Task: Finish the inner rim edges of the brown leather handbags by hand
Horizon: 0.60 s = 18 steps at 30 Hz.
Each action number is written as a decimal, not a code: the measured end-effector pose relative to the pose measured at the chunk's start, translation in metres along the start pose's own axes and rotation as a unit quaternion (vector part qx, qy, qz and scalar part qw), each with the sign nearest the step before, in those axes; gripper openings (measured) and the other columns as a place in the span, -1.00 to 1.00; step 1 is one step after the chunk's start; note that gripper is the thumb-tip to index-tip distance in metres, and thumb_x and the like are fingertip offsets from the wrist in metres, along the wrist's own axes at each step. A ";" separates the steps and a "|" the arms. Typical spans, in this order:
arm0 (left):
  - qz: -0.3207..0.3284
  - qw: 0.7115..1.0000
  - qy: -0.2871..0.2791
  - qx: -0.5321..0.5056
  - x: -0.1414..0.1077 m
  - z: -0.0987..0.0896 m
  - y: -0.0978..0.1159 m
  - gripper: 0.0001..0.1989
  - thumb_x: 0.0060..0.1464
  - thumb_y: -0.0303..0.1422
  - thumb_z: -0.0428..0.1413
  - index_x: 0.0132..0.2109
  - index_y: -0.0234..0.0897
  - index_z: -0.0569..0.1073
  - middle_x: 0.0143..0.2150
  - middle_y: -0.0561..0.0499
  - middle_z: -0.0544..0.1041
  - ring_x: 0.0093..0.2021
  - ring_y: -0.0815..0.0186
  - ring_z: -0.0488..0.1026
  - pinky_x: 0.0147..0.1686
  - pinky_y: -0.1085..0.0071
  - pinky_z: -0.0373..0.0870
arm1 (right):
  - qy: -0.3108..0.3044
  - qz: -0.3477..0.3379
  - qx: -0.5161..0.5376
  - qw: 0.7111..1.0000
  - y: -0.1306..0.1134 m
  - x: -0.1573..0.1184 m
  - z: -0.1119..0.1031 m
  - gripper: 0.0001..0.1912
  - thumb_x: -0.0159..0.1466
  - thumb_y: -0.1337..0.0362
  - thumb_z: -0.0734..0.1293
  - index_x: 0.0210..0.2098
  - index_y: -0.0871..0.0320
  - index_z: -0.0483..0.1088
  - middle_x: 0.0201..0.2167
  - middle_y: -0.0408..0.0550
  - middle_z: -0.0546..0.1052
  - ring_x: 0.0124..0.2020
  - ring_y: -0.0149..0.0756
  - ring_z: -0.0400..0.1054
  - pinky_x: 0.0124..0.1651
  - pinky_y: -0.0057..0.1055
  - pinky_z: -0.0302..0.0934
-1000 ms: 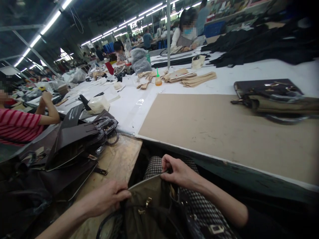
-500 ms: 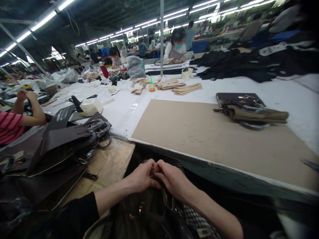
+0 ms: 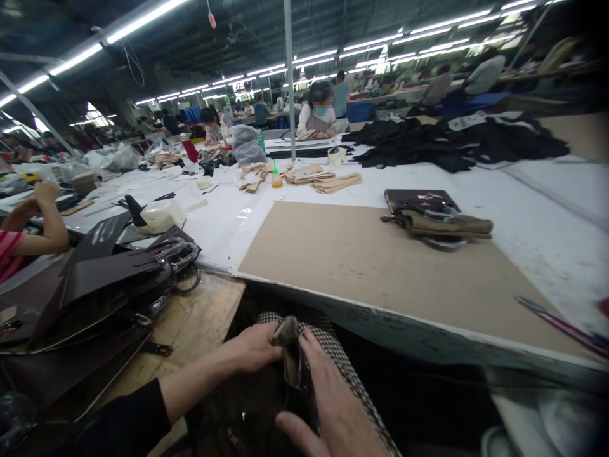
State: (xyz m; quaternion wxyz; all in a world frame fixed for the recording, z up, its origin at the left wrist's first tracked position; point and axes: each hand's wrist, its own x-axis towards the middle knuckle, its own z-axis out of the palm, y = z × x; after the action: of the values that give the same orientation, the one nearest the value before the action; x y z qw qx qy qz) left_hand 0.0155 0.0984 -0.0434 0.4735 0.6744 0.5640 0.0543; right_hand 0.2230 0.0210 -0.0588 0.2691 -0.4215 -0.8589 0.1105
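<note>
A dark brown bag (image 3: 238, 406) with an olive-tan lining lies across the person's lap, over a checked cloth. My left hand (image 3: 259, 346) pinches the bag's edge at its far end. Along the right side of the bag, my right hand (image 3: 328, 393) lies with its fingers stretched forward and the thumb spread away from them. Between the two hands the bag's opening shows its lining. The lower part of the bag is dark and hard to make out.
Brown bags (image 3: 109, 285) are piled on the left on a tan board (image 3: 204, 304). Brown card (image 3: 361, 266) covers part of the white table, with a folded bag (image 3: 432, 216) and a pink-handled tool (image 3: 561, 324) on it. A co-worker's arm (image 3: 47, 222) is at far left.
My hands have moved apart. The right hand has come nearer and opened along the bag, whose lining now shows between them. The view has shifted to the right.
</note>
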 end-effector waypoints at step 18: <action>0.007 0.979 -0.164 0.122 -0.061 -0.051 0.013 -0.59 -0.20 -0.45 0.21 -0.10 -0.16 0.53 -0.19 0.10 0.57 -0.17 0.20 0.47 -0.28 0.41 0.32 | -0.206 0.213 0.584 0.756 0.073 -0.013 -0.073 -0.37 0.28 0.23 0.37 0.27 -0.01 0.08 -0.03 -0.09 0.32 -0.04 -0.32 0.24 -0.01 -0.37 0.13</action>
State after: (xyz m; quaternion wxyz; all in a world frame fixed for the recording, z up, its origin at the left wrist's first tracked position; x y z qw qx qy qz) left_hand -0.0283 0.0798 0.0216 0.4736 0.7307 0.4761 -0.1229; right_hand 0.3188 0.0533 -0.0335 0.2495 -0.3213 -0.5502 0.7293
